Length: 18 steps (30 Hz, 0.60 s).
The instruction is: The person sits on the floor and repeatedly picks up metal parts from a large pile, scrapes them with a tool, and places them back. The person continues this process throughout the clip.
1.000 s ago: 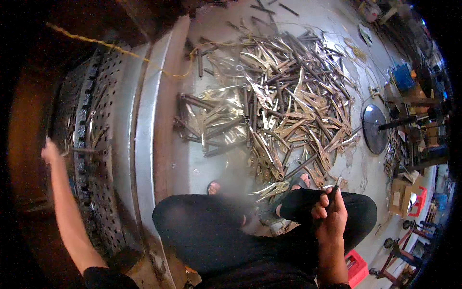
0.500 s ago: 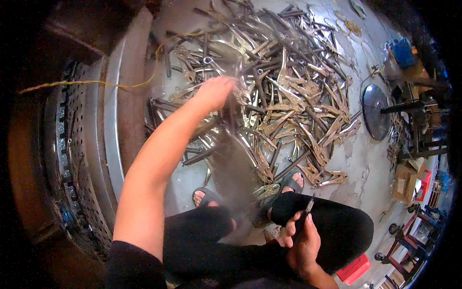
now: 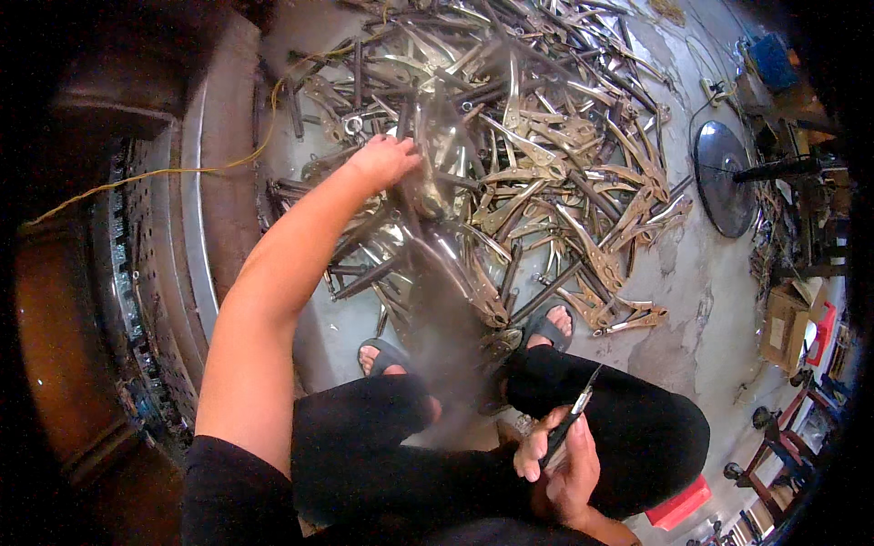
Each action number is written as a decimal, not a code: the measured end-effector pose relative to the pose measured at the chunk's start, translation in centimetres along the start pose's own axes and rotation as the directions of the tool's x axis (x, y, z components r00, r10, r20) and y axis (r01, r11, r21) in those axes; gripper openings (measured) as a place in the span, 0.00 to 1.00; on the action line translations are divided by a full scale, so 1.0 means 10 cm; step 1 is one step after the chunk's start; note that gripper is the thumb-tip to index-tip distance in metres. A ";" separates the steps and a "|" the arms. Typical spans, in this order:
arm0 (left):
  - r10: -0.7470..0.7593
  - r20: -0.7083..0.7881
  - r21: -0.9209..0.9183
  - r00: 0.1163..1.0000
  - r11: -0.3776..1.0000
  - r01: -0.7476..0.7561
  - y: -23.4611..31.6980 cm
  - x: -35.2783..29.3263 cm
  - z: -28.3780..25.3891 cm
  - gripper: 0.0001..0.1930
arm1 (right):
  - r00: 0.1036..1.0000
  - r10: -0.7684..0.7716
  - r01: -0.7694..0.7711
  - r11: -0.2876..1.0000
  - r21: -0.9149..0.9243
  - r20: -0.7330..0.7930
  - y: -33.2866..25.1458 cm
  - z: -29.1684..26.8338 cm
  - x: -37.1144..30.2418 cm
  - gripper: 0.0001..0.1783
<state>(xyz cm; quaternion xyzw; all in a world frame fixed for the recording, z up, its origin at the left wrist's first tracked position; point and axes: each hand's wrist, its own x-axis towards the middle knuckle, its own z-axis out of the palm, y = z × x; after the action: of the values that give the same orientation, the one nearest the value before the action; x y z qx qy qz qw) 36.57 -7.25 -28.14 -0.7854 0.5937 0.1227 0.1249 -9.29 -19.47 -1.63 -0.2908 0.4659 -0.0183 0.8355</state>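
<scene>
My left hand [image 3: 386,164] reaches far out over a large heap of locking pliers [image 3: 537,159] on the floor. Its fingers are curled down among the metal pieces at the heap's left side; what they grip is hidden. Close to my right knee, my right hand [image 3: 566,469] is closed round a slim dark-handled tool with a pointed metal tip [image 3: 583,399], which points up and away from me. Several pliers have dark handles and dull tan-grey jaws. A blurred smear covers the middle of the picture and hides some of them.
A metal frame with a perforated panel [image 3: 168,264] stands on the left, with a yellow cord [image 3: 182,174] across it. At right are a round black base [image 3: 724,179], a cardboard box [image 3: 785,326] and a red bin [image 3: 678,503]. My sandalled feet stand before the heap.
The view has shifted slightly. My left hand has stayed at the heap's left side. The tool in my right hand has turned, and more of its metal tip shows.
</scene>
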 end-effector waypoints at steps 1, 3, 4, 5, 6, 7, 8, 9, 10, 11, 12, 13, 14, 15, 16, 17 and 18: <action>0.003 0.007 0.001 1.000 1.000 -0.003 0.03 -0.02 -0.06 0.11 | 1.000 -0.004 0.004 1.000 0.008 -0.003 0.00 -0.01 -0.02 0.20; 0.025 0.073 -0.028 0.997 0.999 -0.023 0.04 -0.09 -0.19 0.13 | 0.999 -0.038 0.038 0.999 -0.006 0.036 0.03 -0.08 -0.04 0.20; 0.025 0.125 -0.016 0.992 1.000 -0.024 0.02 -0.16 -0.26 0.13 | 0.997 -0.052 0.053 0.999 -0.012 0.060 0.04 -0.10 -0.06 0.20; 0.024 0.177 -0.003 0.984 1.000 -0.024 0.00 -0.22 -0.33 0.14 | 0.997 -0.052 0.053 0.998 -0.019 0.065 0.04 -0.10 -0.08 0.20; 0.001 0.149 -0.122 0.989 0.992 0.018 -0.08 -0.26 -0.20 0.18 | 0.996 -0.051 0.053 0.998 -0.026 0.069 0.05 -0.10 -0.10 0.20; 0.007 0.146 -0.171 0.989 0.985 0.018 -0.04 -0.28 -0.30 0.19 | 0.996 -0.056 0.058 0.998 -0.032 0.068 0.05 -0.11 -0.11 0.20; 0.018 0.139 -0.221 0.990 0.975 0.013 0.04 -0.31 -0.42 0.20 | 0.996 -0.063 0.064 0.998 -0.016 0.068 0.05 -0.12 -0.12 0.20; 0.029 0.132 -0.271 0.991 0.963 0.008 0.11 -0.32 -0.53 0.21 | 0.995 -0.070 0.070 0.998 0.000 0.069 0.05 -0.13 -0.14 0.20; -0.020 0.080 -0.329 0.997 0.943 0.045 0.14 -0.40 -0.49 0.25 | 0.995 -0.064 0.064 0.998 0.014 0.073 0.07 -0.14 -0.17 0.20; -0.084 0.122 -0.328 0.989 0.937 0.120 0.16 -0.47 -0.47 0.26 | 0.993 -0.072 0.073 0.997 -0.003 0.093 0.07 -0.15 -0.19 0.20; -0.149 0.164 -0.324 0.975 0.926 0.195 0.18 -0.54 -0.44 0.26 | 0.990 -0.079 0.082 0.996 -0.020 0.113 0.07 -0.16 -0.20 0.20; -0.207 0.195 -0.320 0.959 0.910 0.261 0.24 -0.57 -0.53 0.27 | 0.987 -0.096 0.102 0.994 -0.039 0.129 0.07 -0.17 -0.20 0.20; -0.271 0.274 -0.333 0.923 0.873 0.356 0.30 -0.57 -0.61 0.33 | 0.986 -0.107 0.112 0.993 -0.031 0.132 0.09 -0.18 -0.20 0.19; -0.295 0.266 -0.365 0.918 0.850 0.380 0.33 -0.63 -0.70 0.36 | 0.984 -0.116 0.120 0.992 -0.023 0.136 0.11 -0.18 -0.20 0.19; -0.325 0.262 -0.396 0.909 0.822 0.408 0.37 -0.71 -0.79 0.38 | 0.982 -0.121 0.124 0.992 -0.017 0.145 0.13 -0.19 -0.22 0.19; -0.355 0.260 -0.426 0.898 0.792 0.436 0.38 -0.79 -0.85 0.40 | 0.982 -0.122 0.127 0.991 -0.028 0.146 0.12 -0.18 -0.23 0.19; -0.384 0.228 -0.376 0.895 0.813 0.445 0.30 -0.89 -0.83 0.47 | 0.981 -0.122 0.129 0.991 -0.039 0.149 0.10 -0.15 -0.24 0.18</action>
<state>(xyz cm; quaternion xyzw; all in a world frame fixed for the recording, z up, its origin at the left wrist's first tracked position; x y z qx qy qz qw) 31.66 -2.83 -17.48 -0.8933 0.3570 0.2722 0.0190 -12.07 -18.65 -0.92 -0.3405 0.3845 -0.0383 0.8572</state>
